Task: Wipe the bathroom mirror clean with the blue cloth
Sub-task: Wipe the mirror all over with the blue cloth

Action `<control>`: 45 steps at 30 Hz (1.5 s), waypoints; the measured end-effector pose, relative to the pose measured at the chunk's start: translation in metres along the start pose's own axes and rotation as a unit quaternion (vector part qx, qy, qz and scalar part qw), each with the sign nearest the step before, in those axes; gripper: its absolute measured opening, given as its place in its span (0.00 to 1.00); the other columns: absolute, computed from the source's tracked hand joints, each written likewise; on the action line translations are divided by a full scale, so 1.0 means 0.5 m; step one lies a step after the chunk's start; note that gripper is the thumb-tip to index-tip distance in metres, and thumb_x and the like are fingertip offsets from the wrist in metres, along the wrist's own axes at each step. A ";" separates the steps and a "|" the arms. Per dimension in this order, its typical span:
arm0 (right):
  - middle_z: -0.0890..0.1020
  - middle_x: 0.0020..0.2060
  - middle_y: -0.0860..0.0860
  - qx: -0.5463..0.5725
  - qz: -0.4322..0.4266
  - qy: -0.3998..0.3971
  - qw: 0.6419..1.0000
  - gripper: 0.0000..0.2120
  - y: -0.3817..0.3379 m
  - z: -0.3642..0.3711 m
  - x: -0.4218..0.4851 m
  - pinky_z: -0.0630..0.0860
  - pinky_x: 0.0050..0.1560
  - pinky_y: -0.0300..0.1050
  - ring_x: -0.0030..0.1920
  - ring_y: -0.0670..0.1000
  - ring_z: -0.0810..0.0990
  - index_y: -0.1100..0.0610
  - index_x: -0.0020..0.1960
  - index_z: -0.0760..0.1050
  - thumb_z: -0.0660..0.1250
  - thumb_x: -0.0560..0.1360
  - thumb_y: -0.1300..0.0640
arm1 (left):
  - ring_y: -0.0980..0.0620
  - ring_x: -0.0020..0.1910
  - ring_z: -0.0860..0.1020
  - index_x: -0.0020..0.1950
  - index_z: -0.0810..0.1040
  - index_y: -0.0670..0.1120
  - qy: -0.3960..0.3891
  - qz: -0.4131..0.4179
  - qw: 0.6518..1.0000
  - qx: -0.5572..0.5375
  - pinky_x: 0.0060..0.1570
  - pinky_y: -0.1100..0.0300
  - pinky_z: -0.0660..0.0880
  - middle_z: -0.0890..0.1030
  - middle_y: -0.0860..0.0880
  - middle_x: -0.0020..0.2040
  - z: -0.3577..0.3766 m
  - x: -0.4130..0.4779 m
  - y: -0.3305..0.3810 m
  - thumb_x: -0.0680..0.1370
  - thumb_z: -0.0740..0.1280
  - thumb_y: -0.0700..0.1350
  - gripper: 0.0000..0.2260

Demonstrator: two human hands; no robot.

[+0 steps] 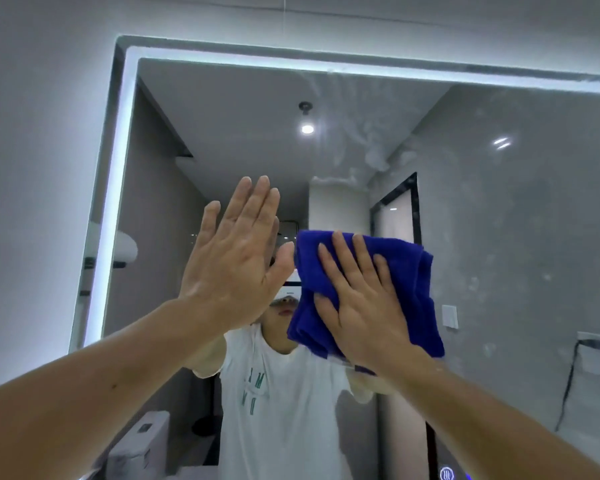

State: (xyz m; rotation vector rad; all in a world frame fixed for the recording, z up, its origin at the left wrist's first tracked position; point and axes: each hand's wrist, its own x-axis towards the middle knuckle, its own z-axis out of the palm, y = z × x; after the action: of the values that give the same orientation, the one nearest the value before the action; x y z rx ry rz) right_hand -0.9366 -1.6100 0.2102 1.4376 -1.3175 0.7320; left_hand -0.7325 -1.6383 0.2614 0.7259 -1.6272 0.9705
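Note:
A large wall mirror with a lit white border fills the view. White smears and specks cover its upper middle and right side. My right hand presses a folded blue cloth flat against the glass near the middle, fingers straight and spread on it. My left hand is raised beside it, flat with straight fingers and the palm toward the glass; whether it touches the mirror I cannot tell.
The lit mirror border runs down the left and along the top, with bare grey wall beyond it. A touch button glows at the mirror's lower edge. The glass reflects a person, a toilet and a ceiling lamp.

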 end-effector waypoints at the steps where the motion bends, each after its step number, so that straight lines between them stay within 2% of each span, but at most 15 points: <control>1: 0.41 0.79 0.47 0.000 0.011 0.010 1.000 0.30 0.017 -0.011 0.047 0.34 0.76 0.51 0.79 0.51 0.38 0.47 0.79 0.39 0.41 0.80 0.40 | 0.53 0.79 0.45 0.80 0.51 0.46 0.004 -0.004 1.000 -0.007 0.75 0.50 0.43 0.51 0.49 0.81 -0.005 0.014 0.000 0.81 0.43 0.58 0.29; 4: 0.39 0.79 0.47 -0.018 0.032 0.029 0.999 0.31 0.066 -0.044 0.173 0.33 0.74 0.51 0.78 0.51 0.36 0.47 0.79 0.37 0.38 0.79 0.39 | 0.56 0.78 0.40 0.80 0.48 0.48 -0.008 -0.025 0.999 -0.034 0.76 0.52 0.39 0.46 0.52 0.81 -0.019 0.046 -0.002 0.79 0.43 0.59 0.31; 7: 0.39 0.79 0.49 -0.017 0.030 0.029 0.999 0.31 0.108 -0.078 0.293 0.36 0.74 0.54 0.78 0.53 0.36 0.49 0.79 0.37 0.42 0.81 0.41 | 0.58 0.77 0.34 0.81 0.44 0.50 -0.024 -0.030 0.999 -0.035 0.76 0.51 0.36 0.40 0.54 0.80 -0.031 0.064 -0.007 0.77 0.40 0.61 0.33; 12: 0.37 0.79 0.49 0.018 0.099 0.030 0.994 0.31 0.097 -0.108 0.401 0.36 0.74 0.55 0.78 0.54 0.35 0.50 0.79 0.36 0.44 0.82 0.42 | 0.59 0.76 0.32 0.80 0.40 0.51 -0.027 -0.023 0.999 -0.024 0.75 0.53 0.33 0.38 0.55 0.80 -0.049 0.071 -0.016 0.77 0.39 0.61 0.32; 16: 0.39 0.79 0.50 0.011 0.081 0.071 0.994 0.32 0.057 -0.080 0.322 0.32 0.73 0.52 0.78 0.53 0.37 0.51 0.79 0.37 0.42 0.81 0.40 | 0.60 0.76 0.34 0.80 0.42 0.51 -0.017 -0.030 0.999 -0.024 0.76 0.52 0.36 0.40 0.55 0.80 -0.063 0.077 -0.026 0.78 0.39 0.61 0.31; 20: 0.38 0.79 0.49 0.005 0.044 0.044 0.998 0.33 0.017 -0.045 0.181 0.28 0.73 0.51 0.78 0.52 0.33 0.50 0.79 0.37 0.39 0.79 0.38 | 0.59 0.76 0.33 0.80 0.40 0.51 -0.035 -0.043 0.998 -0.011 0.76 0.51 0.37 0.38 0.55 0.80 -0.073 0.081 -0.023 0.77 0.38 0.60 0.31; 22: 0.41 0.79 0.51 -0.002 0.037 0.037 0.999 0.33 -0.002 -0.028 0.118 0.33 0.75 0.55 0.78 0.54 0.36 0.52 0.80 0.41 0.42 0.79 0.40 | 0.59 0.76 0.32 0.79 0.39 0.51 -0.043 -0.042 0.998 -0.010 0.77 0.50 0.38 0.37 0.55 0.79 -0.079 0.083 -0.012 0.77 0.37 0.61 0.32; 25: 0.53 0.79 0.54 -0.004 0.015 0.019 1.000 0.32 -0.011 -0.024 0.075 0.47 0.74 0.60 0.79 0.58 0.49 0.55 0.79 0.53 0.48 0.79 0.41 | 0.60 0.75 0.31 0.77 0.36 0.52 -0.047 -0.034 0.998 -0.015 0.76 0.51 0.36 0.36 0.56 0.79 -0.090 0.092 0.009 0.76 0.35 0.62 0.31; 26: 0.53 0.79 0.54 -0.005 0.003 0.015 1.000 0.32 -0.006 -0.027 0.080 0.47 0.73 0.60 0.79 0.58 0.49 0.55 0.79 0.53 0.48 0.79 0.41 | 0.61 0.74 0.30 0.76 0.35 0.53 -0.047 -0.031 0.998 -0.012 0.76 0.52 0.35 0.35 0.56 0.78 -0.094 0.099 0.014 0.75 0.35 0.62 0.31; 27: 0.50 0.79 0.52 -0.006 -0.012 0.009 1.000 0.32 0.003 -0.032 0.096 0.45 0.74 0.59 0.79 0.58 0.46 0.53 0.80 0.50 0.46 0.79 0.41 | 0.61 0.74 0.29 0.76 0.34 0.54 -0.048 -0.028 0.998 -0.008 0.76 0.53 0.35 0.34 0.57 0.78 -0.096 0.108 0.018 0.75 0.34 0.63 0.31; 29: 0.36 0.78 0.48 0.000 -0.040 0.009 0.999 0.31 0.025 -0.040 0.149 0.34 0.75 0.56 0.77 0.54 0.32 0.49 0.78 0.36 0.38 0.79 0.39 | 0.62 0.74 0.29 0.76 0.34 0.54 -0.046 -0.027 0.999 -0.002 0.75 0.53 0.34 0.34 0.58 0.78 -0.099 0.129 0.023 0.74 0.34 0.63 0.32; 31: 0.28 0.75 0.46 0.001 -0.041 0.021 0.999 0.30 0.042 -0.053 0.217 0.28 0.73 0.54 0.75 0.52 0.26 0.47 0.76 0.29 0.33 0.77 0.39 | 0.61 0.74 0.29 0.78 0.35 0.53 -0.041 -0.035 0.998 0.010 0.75 0.54 0.33 0.34 0.57 0.78 -0.099 0.149 0.029 0.75 0.35 0.63 0.33; 35: 0.33 0.77 0.47 0.005 -0.021 0.050 0.998 0.30 0.059 -0.084 0.333 0.27 0.70 0.52 0.77 0.53 0.31 0.49 0.79 0.34 0.41 0.82 0.40 | 0.62 0.74 0.30 0.79 0.37 0.52 -0.041 -0.044 0.998 0.022 0.74 0.56 0.32 0.36 0.57 0.79 -0.101 0.172 0.032 0.77 0.39 0.61 0.32; 40: 0.37 0.79 0.48 -0.001 -0.001 0.054 0.999 0.30 0.087 -0.119 0.434 0.33 0.73 0.52 0.78 0.53 0.35 0.50 0.80 0.37 0.42 0.82 0.42 | 0.62 0.73 0.28 0.74 0.31 0.55 -0.033 -0.021 0.999 0.036 0.74 0.56 0.31 0.30 0.59 0.74 -0.115 0.201 0.012 0.72 0.32 0.64 0.32; 45: 0.38 0.79 0.48 0.002 0.019 0.060 0.998 0.30 0.113 -0.147 0.514 0.38 0.75 0.54 0.78 0.53 0.37 0.50 0.80 0.38 0.43 0.82 0.42 | 0.61 0.73 0.28 0.74 0.30 0.55 -0.024 -0.009 0.999 0.031 0.74 0.55 0.31 0.30 0.58 0.76 -0.117 0.226 -0.014 0.73 0.32 0.64 0.31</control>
State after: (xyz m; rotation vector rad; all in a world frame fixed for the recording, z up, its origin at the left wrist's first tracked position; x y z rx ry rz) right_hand -0.9204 -1.6239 0.4825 1.3529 -1.2549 0.8337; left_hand -0.7281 -1.5890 0.3787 0.8102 -1.6365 1.0009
